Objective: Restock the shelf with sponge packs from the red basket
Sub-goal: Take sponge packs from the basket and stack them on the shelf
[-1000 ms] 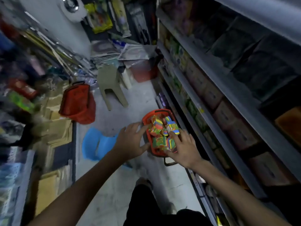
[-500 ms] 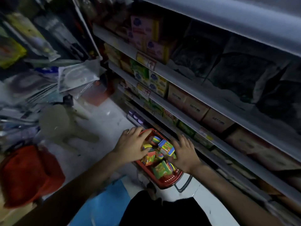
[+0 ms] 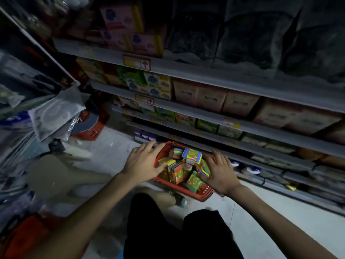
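Observation:
A red basket full of several bright multicoloured sponge packs sits low in front of the grey shelf unit, near its bottom shelves. My left hand lies over the basket's left rim, thumb toward the packs, fingers spread. My right hand presses on the right rim and partly covers the packs there. Both hands hold the basket by its sides. The basket's underside is hidden, so I cannot tell if it touches the floor.
Boxed goods fill the upper shelves. A beige plastic stool stands on the floor to the left, a second red basket lies at the lower left, and a red bin sits behind. My legs in black shorts are below.
My view has swung right from the aisle to face the shelves. The basket, held between both hands, has come closer to the lower shelves.

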The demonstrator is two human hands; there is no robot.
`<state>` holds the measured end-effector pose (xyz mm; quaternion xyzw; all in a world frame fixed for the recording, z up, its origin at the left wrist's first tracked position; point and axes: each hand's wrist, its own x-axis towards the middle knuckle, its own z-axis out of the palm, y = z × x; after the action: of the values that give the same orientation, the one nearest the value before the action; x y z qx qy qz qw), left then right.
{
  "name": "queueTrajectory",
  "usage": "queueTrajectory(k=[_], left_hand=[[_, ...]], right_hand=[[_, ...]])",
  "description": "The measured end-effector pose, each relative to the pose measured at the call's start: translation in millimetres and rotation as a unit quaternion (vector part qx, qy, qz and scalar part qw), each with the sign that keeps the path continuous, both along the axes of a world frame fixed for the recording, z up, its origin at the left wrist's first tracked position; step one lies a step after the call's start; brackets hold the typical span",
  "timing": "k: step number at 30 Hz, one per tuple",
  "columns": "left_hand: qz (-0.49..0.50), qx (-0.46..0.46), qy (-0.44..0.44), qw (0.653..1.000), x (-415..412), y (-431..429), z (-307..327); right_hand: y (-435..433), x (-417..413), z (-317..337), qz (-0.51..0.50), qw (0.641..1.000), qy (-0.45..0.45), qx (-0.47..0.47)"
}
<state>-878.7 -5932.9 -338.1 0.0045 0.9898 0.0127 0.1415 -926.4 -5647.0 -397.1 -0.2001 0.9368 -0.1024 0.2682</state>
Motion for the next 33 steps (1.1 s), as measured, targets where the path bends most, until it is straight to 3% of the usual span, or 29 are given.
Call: queueTrajectory(k=[7, 15, 21, 27, 30, 33], left_hand=[[-0.094, 0.025, -0.067, 0.993, -13.0, -14.8, -44.4], [-0.241, 0.034, -0.144, 0.959, -62.7, -59.9, -143.0], [-0.196, 0.077, -0.172, 0.962, -59.0, -79.7, -232.6], [-0.123, 0.109, -0.168, 0.972, -44.2, -73.3, -357.4], [-0.095, 0.109, -0.160, 0.976, -39.9, -61.7, -422.0], [-0.096, 0.113, -0.123, 0.981, -43.9, -50.3, -479.7]], right_hand=[[-5.1, 37.9, -28.4, -0.110, 0.994, -0.021, -0.003], [-57.8, 47.3, -83.8, -0.248, 0.967, -0.045, 0.033], [-86.6, 51.7, -158.4, -0.287, 0.953, -0.092, 0.034], [-90.0, 52.3, -282.4, -0.316, 0.943, -0.109, 0.013], [-87.7, 49.6, -348.5, -0.305, 0.948, -0.093, -0.001], [-85.4, 43.9, -407.4, -0.272, 0.962, -0.020, -0.011]])
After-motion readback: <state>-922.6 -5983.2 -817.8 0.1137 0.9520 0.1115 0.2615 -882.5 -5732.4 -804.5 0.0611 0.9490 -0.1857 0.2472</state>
